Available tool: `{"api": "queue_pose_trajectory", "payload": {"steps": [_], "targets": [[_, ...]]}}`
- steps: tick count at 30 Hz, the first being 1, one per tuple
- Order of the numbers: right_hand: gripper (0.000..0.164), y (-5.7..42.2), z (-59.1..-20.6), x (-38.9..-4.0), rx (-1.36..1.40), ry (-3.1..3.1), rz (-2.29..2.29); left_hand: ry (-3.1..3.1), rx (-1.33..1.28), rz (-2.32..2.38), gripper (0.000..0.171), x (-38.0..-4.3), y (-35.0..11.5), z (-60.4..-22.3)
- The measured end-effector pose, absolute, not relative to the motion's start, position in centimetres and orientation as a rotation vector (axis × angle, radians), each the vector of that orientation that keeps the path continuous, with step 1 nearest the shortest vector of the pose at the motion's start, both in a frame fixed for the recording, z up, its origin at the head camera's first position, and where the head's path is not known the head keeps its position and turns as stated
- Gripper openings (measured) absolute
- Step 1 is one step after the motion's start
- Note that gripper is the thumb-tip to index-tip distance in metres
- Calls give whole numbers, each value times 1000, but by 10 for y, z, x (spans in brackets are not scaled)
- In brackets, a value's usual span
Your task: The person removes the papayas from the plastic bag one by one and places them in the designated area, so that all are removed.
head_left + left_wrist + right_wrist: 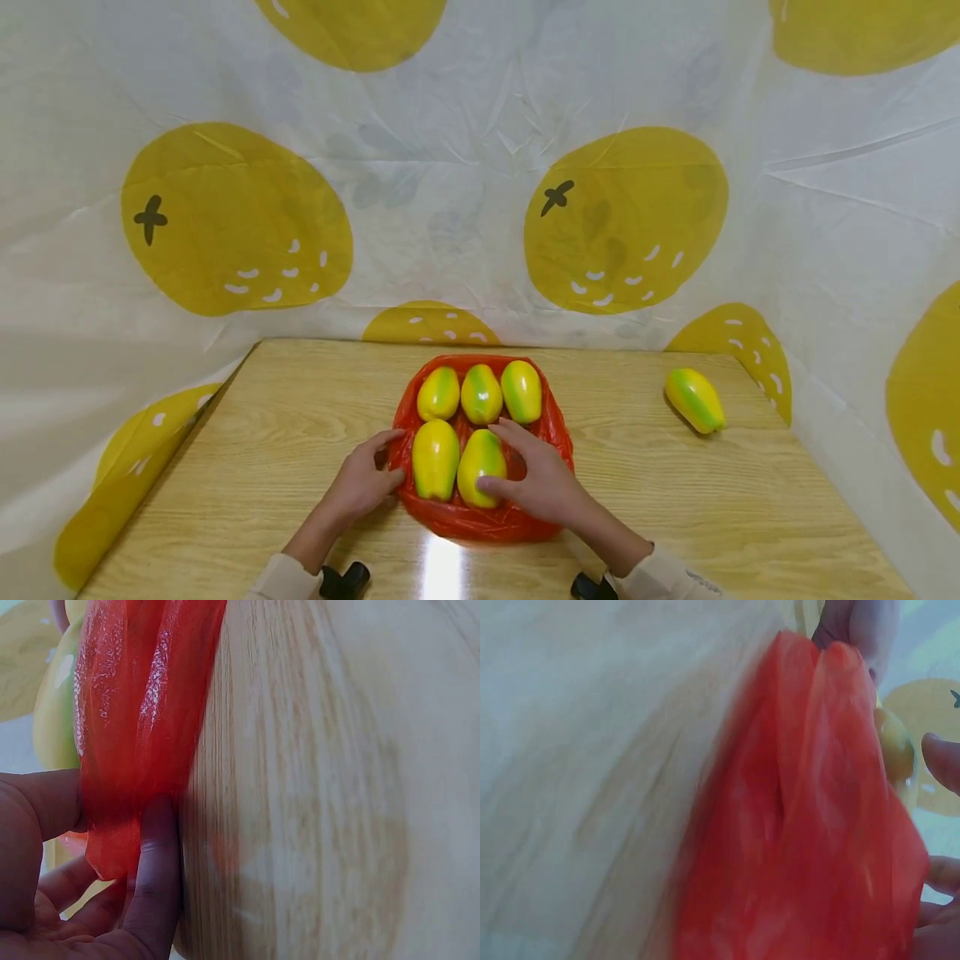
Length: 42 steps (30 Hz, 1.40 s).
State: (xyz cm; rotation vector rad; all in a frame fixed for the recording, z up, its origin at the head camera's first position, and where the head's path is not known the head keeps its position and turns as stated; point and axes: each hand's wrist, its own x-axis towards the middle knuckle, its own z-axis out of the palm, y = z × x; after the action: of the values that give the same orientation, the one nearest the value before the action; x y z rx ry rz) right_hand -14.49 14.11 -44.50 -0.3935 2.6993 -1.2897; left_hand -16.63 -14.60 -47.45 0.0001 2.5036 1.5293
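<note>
Beige cuffs at the near edge, a black device by each wrist, over a wood-grain table. Left hand pinches the left rim of a red plastic bag: thumb one side of the film, a finger the other. Right hand lies over the bag's right side, thumb and fingertips spread about the near right papaya; cannot tell whether it grips. Just left, the near left papaya, upright in line. Bag spread wide, mid-table, five fruits in it. Far row, left to right: far left papaya, far middle papaya, far right papaya. All glossy yellow, some green. Well apart, far right on bare wood, a lone papaya, tilted. Beyond, white cloth, large yellow fruit prints.
</note>
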Motion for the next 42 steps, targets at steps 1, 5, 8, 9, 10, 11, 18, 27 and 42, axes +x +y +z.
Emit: {"api": "queue_pose_trajectory", "payload": {"steps": [1,5,8,9,10,11,18,27,42], "targets": [[78,139,-445,-145,-391,2701,-1278,2502,0,1533,65,-166,-146,-475],[81,132,-448,-143,-376,2707,-1242,2513,8,1529,65,-167,-146,-474],[84,126,-449,-141,-357,2704,-1251,2512,6,1528,65,-167,-146,-474],[84,124,-449,-140,-349,2704,-1259,2509,4,1529,66,-167,-146,-475],[85,122,-450,-140,-337,2705,-1264,2506,4,1531,66,-167,-146,-475],[86,120,-450,-139,-325,2707,-1266,2501,4,1536,66,-166,-146,-475],[88,107,-451,-137,-266,2722,-1280,2506,1,1534,66,-166,-146,-476],[91,103,-456,-137,-246,2722,-1278,2522,-5,1514,65,-167,-146,-476],[74,105,-456,-135,-278,2768,-1279,2532,7,1500,66,-169,-147,-476]]}}
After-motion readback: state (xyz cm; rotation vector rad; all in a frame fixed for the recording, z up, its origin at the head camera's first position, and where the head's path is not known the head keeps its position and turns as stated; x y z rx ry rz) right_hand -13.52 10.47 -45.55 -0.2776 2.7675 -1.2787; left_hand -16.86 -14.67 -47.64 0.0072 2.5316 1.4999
